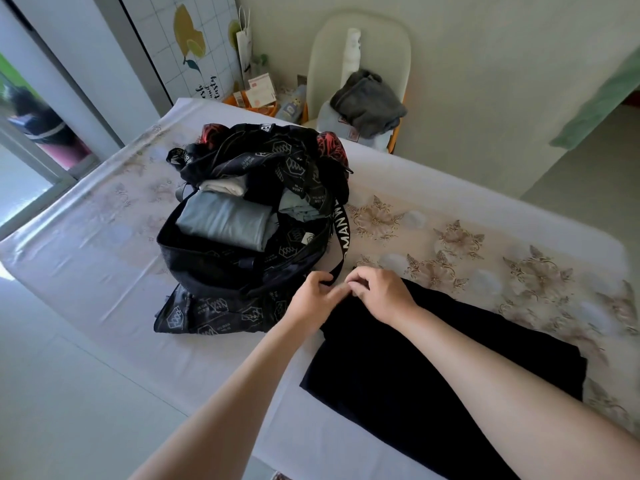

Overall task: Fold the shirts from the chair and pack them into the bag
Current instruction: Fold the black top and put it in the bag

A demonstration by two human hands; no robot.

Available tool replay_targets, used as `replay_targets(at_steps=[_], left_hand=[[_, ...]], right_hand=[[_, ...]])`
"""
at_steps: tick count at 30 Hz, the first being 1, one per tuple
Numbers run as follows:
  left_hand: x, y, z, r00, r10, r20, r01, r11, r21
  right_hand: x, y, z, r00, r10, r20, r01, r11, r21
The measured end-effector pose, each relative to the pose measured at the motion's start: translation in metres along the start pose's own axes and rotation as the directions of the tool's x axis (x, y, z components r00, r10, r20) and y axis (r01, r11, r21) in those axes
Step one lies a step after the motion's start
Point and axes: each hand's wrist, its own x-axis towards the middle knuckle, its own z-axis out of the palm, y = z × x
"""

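Observation:
A black shirt (450,362) lies folded into a long strip on the table (104,258), near its front edge. My left hand (313,299) and my right hand (377,292) meet at the shirt's far corner, fingers curled and pinching the fabric there. Just left of them stands the open black printed bag (242,258), with a folded grey shirt (221,221) and a white one (221,187) inside. The bag's lettered strap (341,237) hangs down beside my left hand. On the white chair (360,57) behind the table lies a dark grey shirt (367,105) on a pale one.
A flowered cloth covers the table. A paper bag (244,46), cards and a bottle stand against the wall at the back left. A glass door (31,140) is at the left, a green curtain (602,95) at the right.

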Motion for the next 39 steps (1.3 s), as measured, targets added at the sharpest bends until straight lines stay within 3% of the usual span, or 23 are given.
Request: replay_targets(at_steps=[2,3,7,10,12,14,16,19,21,23,25,27,28,35,39], left_hand=[[-0.002,-0.009,-0.003,0.99,-0.024,0.137,0.018,0.999,0.041],[-0.003,-0.013,-0.005,0.989,-0.032,0.141,0.023,0.998,0.066],[-0.002,-0.022,-0.006,0.998,-0.02,-0.059,0.023,0.999,0.045],[-0.004,-0.015,-0.003,0.992,-0.04,-0.118,0.018,0.983,-0.185],[-0.007,-0.012,-0.004,0.997,0.013,-0.075,-0.027,0.983,-0.183],[-0.008,-0.015,-0.005,0.999,0.026,0.033,-0.023,0.996,-0.087],[-0.009,-0.02,-0.007,0.996,0.008,0.087,-0.019,0.99,0.137],[-0.015,-0.019,-0.01,0.998,0.06,-0.003,-0.056,0.942,0.331],[-0.019,-0.016,-0.009,0.985,0.152,-0.086,-0.111,0.925,0.363],[-0.024,-0.014,-0.007,0.972,0.212,-0.105,-0.154,0.903,0.4],[-0.028,-0.015,-0.005,0.966,0.247,-0.073,-0.188,0.873,0.451],[-0.029,-0.019,-0.005,0.968,0.248,-0.041,-0.195,0.845,0.498],[-0.03,-0.021,-0.006,0.972,0.232,-0.035,-0.182,0.842,0.509],[-0.038,-0.031,-0.017,0.988,0.152,-0.017,-0.125,0.864,0.487],[-0.041,-0.036,-0.022,0.998,0.054,-0.028,-0.034,0.883,0.468]], right_hand=[[-0.001,0.002,-0.003,1.0,0.02,0.02,-0.02,1.0,0.007],[-0.002,0.001,-0.003,0.998,0.008,0.056,-0.009,1.0,0.01],[-0.011,-0.003,0.006,0.963,-0.041,0.266,0.06,0.996,-0.062],[-0.008,-0.003,0.013,0.989,-0.046,0.143,0.065,0.989,-0.136],[-0.005,-0.007,0.012,0.994,0.034,0.107,-0.029,0.998,-0.048],[-0.003,-0.009,0.009,0.987,0.089,0.137,-0.096,0.995,0.04],[-0.001,-0.012,0.004,0.985,0.099,0.144,-0.107,0.993,0.05],[0.001,-0.011,-0.001,0.991,0.061,0.122,-0.061,0.998,-0.001],[0.004,-0.013,-0.004,0.997,-0.053,0.055,0.064,0.974,-0.215],[0.007,-0.02,-0.003,0.984,-0.166,0.063,0.175,0.838,-0.516],[0.01,-0.033,-0.003,0.995,-0.034,0.094,0.083,0.797,-0.598],[0.018,-0.047,-0.006,0.994,0.091,0.069,-0.046,0.872,-0.487],[0.023,-0.05,-0.006,0.994,0.084,0.066,-0.048,0.9,-0.434],[0.034,-0.058,0.005,0.933,-0.218,0.286,0.337,0.809,-0.482],[0.037,-0.045,0.006,0.895,-0.365,0.258,0.447,0.75,-0.487]])
